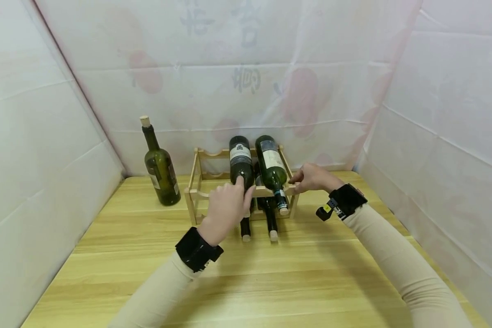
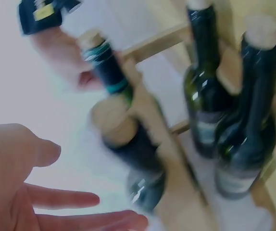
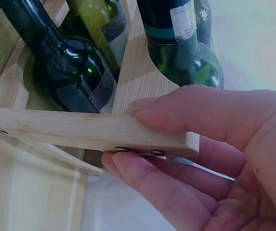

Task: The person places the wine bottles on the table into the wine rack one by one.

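Observation:
A two-level wooden wine rack [image 1: 192,173] holds several dark green wine bottles lying on their sides, corks toward me. On its upper level lie a bottle with a white-and-grey label [image 1: 240,152] and a bottle with a cream label [image 1: 272,159]. My left hand [image 1: 225,207] is over the neck of the first, fingers extended; in the left wrist view they are straight and grip nothing. At the rack's front right corner, my right hand [image 1: 315,177] pinches the wooden frame [image 3: 61,127] between thumb and fingers. Two lower bottles show corked necks [image 1: 245,228] below.
Left of the rack, a corked green bottle [image 1: 161,171] stands upright on the wood-grain table [image 1: 246,287]. Pale printed cloth [image 1: 180,100] hangs close behind the rack, with more white cloth on both sides.

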{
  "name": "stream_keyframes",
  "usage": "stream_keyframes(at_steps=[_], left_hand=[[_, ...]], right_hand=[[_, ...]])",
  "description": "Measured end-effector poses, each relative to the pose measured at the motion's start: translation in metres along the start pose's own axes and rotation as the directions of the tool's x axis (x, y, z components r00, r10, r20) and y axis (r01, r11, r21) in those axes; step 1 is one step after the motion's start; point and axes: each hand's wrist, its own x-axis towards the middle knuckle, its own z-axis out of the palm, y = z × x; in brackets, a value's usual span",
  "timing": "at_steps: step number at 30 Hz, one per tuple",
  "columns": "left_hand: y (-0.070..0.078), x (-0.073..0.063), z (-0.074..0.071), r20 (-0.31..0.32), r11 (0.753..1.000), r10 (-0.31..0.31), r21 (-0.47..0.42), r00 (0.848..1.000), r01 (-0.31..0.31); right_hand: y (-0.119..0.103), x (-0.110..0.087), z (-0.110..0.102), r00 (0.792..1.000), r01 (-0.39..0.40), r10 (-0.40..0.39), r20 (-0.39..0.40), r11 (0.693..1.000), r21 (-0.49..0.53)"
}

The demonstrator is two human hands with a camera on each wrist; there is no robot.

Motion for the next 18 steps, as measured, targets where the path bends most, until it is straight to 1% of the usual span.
stream_keyframes(at_steps=[3, 5, 7, 8, 10, 12, 14, 17, 18], left_hand=[[-0.015, 0.013, -0.021, 0.016, 0.999, -0.031, -0.044, 0.999, 0.031], [-0.030, 0.024, -0.036, 0.063, 0.995, -0.072, -0.070, 0.995, 0.077], [-0.049, 0.036, -0.052, 0.104, 0.988, -0.109, -0.101, 0.989, 0.119], [-0.059, 0.042, -0.059, 0.109, 0.983, -0.133, -0.111, 0.985, 0.145], [-0.080, 0.052, -0.074, 0.128, 0.976, -0.176, -0.105, 0.976, 0.190], [-0.100, 0.060, -0.086, 0.105, 0.973, -0.197, -0.103, 0.975, 0.207], [-0.117, 0.067, -0.097, 0.083, 0.970, -0.222, -0.086, 0.971, 0.229], [-0.136, 0.077, -0.108, 0.067, 0.966, -0.247, -0.060, 0.967, 0.251], [-0.141, 0.080, -0.111, 0.073, 0.963, -0.262, -0.050, 0.962, 0.266]], right_hand=[[-0.001, -0.001, -0.001, 1.000, -0.005, 0.005, 0.003, 1.000, -0.007], [-0.002, 0.000, -0.001, 1.000, -0.005, 0.005, 0.001, 1.000, -0.010], [-0.003, 0.000, 0.000, 1.000, -0.006, 0.006, -0.001, 1.000, -0.009], [-0.003, 0.001, 0.000, 1.000, -0.003, 0.003, 0.000, 1.000, -0.011], [-0.004, 0.002, 0.001, 1.000, 0.002, -0.002, 0.000, 1.000, -0.013], [-0.004, 0.003, 0.001, 1.000, 0.005, -0.005, 0.006, 1.000, -0.016], [-0.004, 0.004, 0.000, 1.000, 0.003, -0.003, 0.008, 1.000, -0.020], [-0.004, 0.005, -0.001, 1.000, -0.002, 0.003, 0.006, 1.000, -0.020], [-0.004, 0.005, -0.002, 1.000, -0.005, 0.005, 0.005, 1.000, -0.019]])
